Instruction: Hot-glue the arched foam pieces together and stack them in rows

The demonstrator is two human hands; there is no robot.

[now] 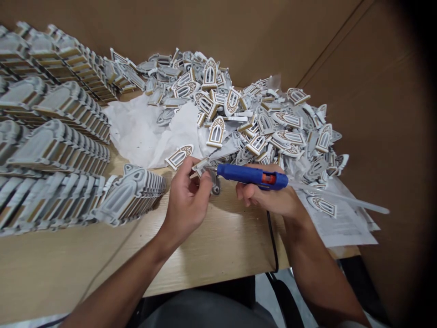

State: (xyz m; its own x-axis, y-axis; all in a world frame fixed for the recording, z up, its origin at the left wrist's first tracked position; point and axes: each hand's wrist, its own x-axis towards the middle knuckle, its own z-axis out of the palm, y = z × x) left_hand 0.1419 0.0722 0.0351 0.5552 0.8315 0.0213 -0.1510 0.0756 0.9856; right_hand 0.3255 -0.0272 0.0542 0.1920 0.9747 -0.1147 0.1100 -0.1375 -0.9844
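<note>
My left hand (187,198) pinches a small grey-white window-frame piece (201,167) above the front of the table. Wrapped in my right hand (268,196) is a blue hot glue gun (241,174), its nozzle pointing left at that piece. Whether the nozzle touches it, I cannot tell. A long translucent glue stick (355,202) sticks out of the gun's rear toward the right. Just beyond my left hand, a white arched window piece with gold scrollwork (180,156) lies on white paper.
A large heap of similar arched pieces (232,101) covers the table's back. Rows of stacked, larger arched frames (64,146) fill the left. Sheets of paper (336,228) lie under the heap at right. A black cord (272,241) hangs over the table's front edge. Brown panels stand behind and at right.
</note>
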